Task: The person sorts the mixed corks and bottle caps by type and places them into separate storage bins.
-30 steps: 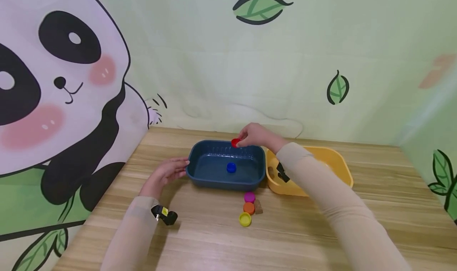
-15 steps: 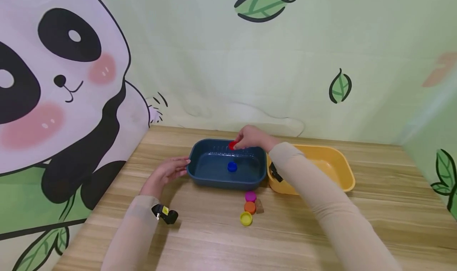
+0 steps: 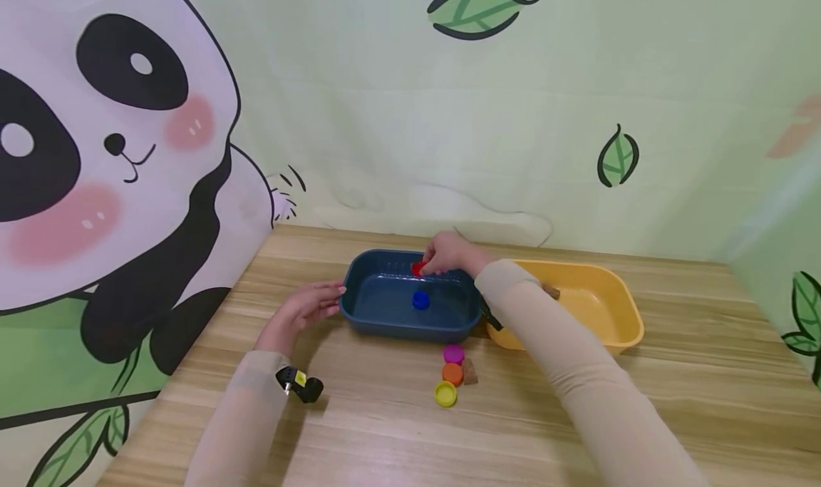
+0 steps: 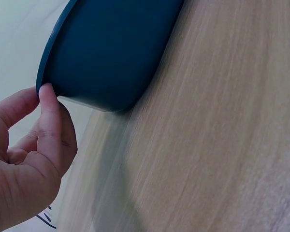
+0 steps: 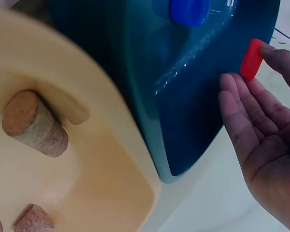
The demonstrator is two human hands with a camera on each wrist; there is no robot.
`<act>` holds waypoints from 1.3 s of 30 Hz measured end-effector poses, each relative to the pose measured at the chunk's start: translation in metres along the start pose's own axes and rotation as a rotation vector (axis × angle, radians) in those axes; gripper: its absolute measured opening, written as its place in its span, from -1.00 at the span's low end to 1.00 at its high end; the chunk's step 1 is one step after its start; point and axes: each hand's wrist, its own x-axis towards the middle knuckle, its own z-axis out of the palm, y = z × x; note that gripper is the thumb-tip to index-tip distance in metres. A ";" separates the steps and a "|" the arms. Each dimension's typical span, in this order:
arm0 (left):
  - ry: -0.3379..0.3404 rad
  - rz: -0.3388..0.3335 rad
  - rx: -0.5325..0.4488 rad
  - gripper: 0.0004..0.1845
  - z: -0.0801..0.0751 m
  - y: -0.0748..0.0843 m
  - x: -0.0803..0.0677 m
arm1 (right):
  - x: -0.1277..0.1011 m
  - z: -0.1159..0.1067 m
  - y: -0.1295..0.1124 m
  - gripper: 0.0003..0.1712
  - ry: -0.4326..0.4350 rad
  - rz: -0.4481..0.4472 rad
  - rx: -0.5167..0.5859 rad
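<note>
My right hand [image 3: 442,257] reaches over the far side of a dark blue tub [image 3: 378,317] and pinches a red bottle cap [image 3: 418,269] [image 5: 252,59] at its fingertips, low inside the tub. A blue cap [image 3: 420,299] [image 5: 189,10] lies on the tub's floor. My left hand [image 3: 306,307] [image 4: 36,140] rests against the tub's left rim [image 4: 43,77] with its fingertips touching it. On the table in front of the tub lie a pink cap [image 3: 453,354], an orange cap [image 3: 452,373], a yellow cap [image 3: 445,393] and a cork [image 3: 470,372].
A yellow tub [image 3: 616,330] [image 5: 87,159] stands right of the blue one, touching it, with several corks [image 5: 34,124] inside. Illustrated walls close the table at the back and left. Bare wood stretches toward me and to the right.
My right hand has lowered the red cap from above the far rim down into the blue tub. The left hand stays at the rim.
</note>
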 end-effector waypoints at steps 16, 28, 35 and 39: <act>0.010 -0.004 0.000 -0.42 0.004 0.001 0.000 | 0.008 0.012 0.002 -0.74 -0.025 0.089 -0.089; 0.013 0.007 -0.003 -0.41 0.002 0.001 -0.001 | 0.014 0.017 0.000 -0.80 -0.064 0.153 -0.085; -0.002 0.009 -0.015 -0.42 0.001 -0.001 0.000 | 0.029 0.023 0.003 -0.80 -0.124 0.213 -0.107; 0.000 0.009 -0.013 -0.41 0.001 -0.001 -0.001 | 0.033 0.027 0.004 -0.79 -0.128 0.234 -0.106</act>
